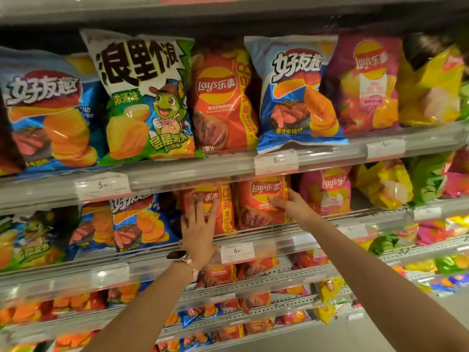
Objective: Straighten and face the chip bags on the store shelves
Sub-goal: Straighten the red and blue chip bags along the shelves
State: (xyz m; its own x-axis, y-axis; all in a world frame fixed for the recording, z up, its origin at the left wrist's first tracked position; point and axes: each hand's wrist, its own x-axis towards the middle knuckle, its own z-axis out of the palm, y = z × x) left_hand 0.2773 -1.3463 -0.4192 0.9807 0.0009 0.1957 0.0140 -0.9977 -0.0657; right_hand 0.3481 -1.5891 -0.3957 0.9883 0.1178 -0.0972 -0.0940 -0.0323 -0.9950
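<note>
Left hand (199,222) laid flat, fingers spread, against left red bag (223,209). Right red bag (261,201) touched by right hand (289,203); finger curl indistinct.

Tiered grey metal shelves (193,171) (clear price rails) fill view.

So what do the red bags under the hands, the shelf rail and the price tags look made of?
Red bags: glossy plastic film, judging by glare and crinkles. Shelf rail: clear plastic strip over grey, probably metal, edge. Price tags: seemingly paper slips behind that strip.
</note>
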